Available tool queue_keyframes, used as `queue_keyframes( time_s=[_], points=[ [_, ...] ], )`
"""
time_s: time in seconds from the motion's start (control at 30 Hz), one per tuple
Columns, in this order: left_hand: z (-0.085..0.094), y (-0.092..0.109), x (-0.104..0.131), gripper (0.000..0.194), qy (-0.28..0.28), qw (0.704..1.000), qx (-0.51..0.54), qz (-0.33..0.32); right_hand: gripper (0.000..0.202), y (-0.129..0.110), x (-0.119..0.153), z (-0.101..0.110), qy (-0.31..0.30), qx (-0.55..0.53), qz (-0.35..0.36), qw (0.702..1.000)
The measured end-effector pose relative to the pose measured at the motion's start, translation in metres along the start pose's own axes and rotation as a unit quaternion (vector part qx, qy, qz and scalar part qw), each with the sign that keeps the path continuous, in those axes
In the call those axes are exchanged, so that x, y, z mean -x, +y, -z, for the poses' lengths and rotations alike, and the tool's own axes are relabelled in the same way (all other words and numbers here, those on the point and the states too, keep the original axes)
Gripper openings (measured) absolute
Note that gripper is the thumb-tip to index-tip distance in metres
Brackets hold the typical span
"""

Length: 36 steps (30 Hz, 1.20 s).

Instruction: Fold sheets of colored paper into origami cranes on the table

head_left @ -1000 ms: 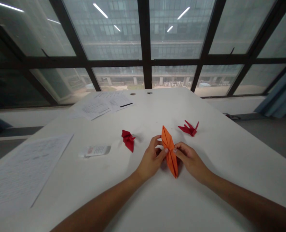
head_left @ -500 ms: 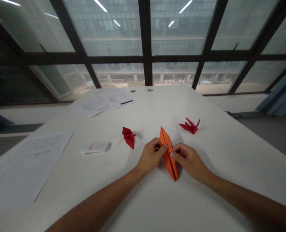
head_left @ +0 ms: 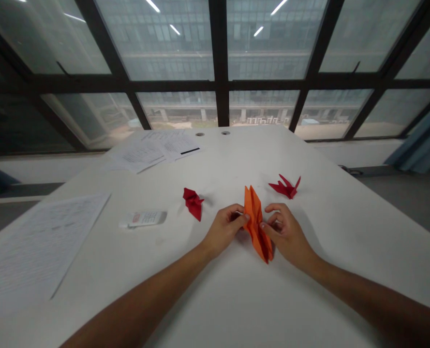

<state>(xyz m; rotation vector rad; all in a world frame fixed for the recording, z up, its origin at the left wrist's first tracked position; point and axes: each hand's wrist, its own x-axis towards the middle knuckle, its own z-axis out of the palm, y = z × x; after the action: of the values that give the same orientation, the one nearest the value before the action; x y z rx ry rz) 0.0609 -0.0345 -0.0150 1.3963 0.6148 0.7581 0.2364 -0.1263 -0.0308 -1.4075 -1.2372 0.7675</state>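
Head cam: a long, pointy, orange folded-paper shape [head_left: 253, 212] is btwn the person's two bare hands, nr the mid of a big, flat, white table [head_left: 215, 299]. It leans a bit, w/ its top tip away from the person & its low end close to them. It has a deep fold down the mid, & its sides stand a bit apart at both ends. Can't tell if its low end touches the tabletop.

The L hand [head_left: 224, 229] pinches the L side of it, thumb on top & fingers tucked behind. The R hand [head_left: 289, 237] has its thumb tip on the R side; its pointer finger is bent & up off the paper. Can't tell if the other R fingers grip it from behind.

A crumply, dark red folded-paper shape [head_left: 193, 203] sits L of the orange one, past the L hand. A spiky, red paper bird [head_left: 286, 187] sits past the R hand, apart from it. Further L lies a flat, white tube w/ print [head_left: 147, 219]. A big white paper sheet w/ writing [head_left: 44, 241] is on the far L, & more white printed papers [head_left: 145, 152] overlap nr the back, by two round holes [head_left: 200, 134].
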Motion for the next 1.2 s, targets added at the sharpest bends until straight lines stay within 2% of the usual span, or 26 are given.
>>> queue_keyframes(
  time_s=[0.1,0.2,0.33,0.43,0.57,0.73,0.93,1.03,1.2],
  points=[
    [-0.001,0.001,0.001,0.020,-0.008,1.000,-0.014,0.001,0.021,-0.006,0.000,0.004,-0.011,0.103,0.113,0.988],
    [-0.002,0.003,0.002,0.026,-0.015,1.000,-0.021,0.000,0.018,-0.013,-0.001,0.007,-0.031,0.140,0.154,0.978],
    [-0.004,0.006,0.003,0.031,-0.018,1.000,-0.023,-0.007,0.008,-0.015,-0.001,0.007,-0.018,0.141,0.125,0.982],
    [-0.005,0.005,0.003,0.031,-0.011,1.000,-0.020,-0.008,0.012,-0.011,-0.002,0.006,-0.022,0.111,0.085,0.990],
    [-0.002,0.001,0.001,0.029,0.002,1.000,0.001,-0.002,0.008,0.000,-0.006,0.005,-0.041,0.007,0.033,0.999],
    [0.000,-0.002,-0.002,0.027,0.013,0.999,0.044,-0.004,0.011,0.004,-0.015,0.004,-0.034,-0.138,-0.016,0.990],
    [0.000,0.001,0.001,0.062,-0.041,0.996,0.065,-0.034,0.011,-0.003,-0.017,0.005,-0.033,-0.166,-0.022,0.985],
    [0.000,-0.001,0.001,0.069,-0.042,0.996,0.075,-0.031,0.010,-0.004,-0.017,0.006,-0.036,-0.161,-0.018,0.986],
    [0.000,-0.002,-0.001,0.045,-0.041,0.997,0.059,-0.030,0.010,-0.004,-0.017,0.007,-0.040,-0.169,-0.028,0.984]
  ],
)
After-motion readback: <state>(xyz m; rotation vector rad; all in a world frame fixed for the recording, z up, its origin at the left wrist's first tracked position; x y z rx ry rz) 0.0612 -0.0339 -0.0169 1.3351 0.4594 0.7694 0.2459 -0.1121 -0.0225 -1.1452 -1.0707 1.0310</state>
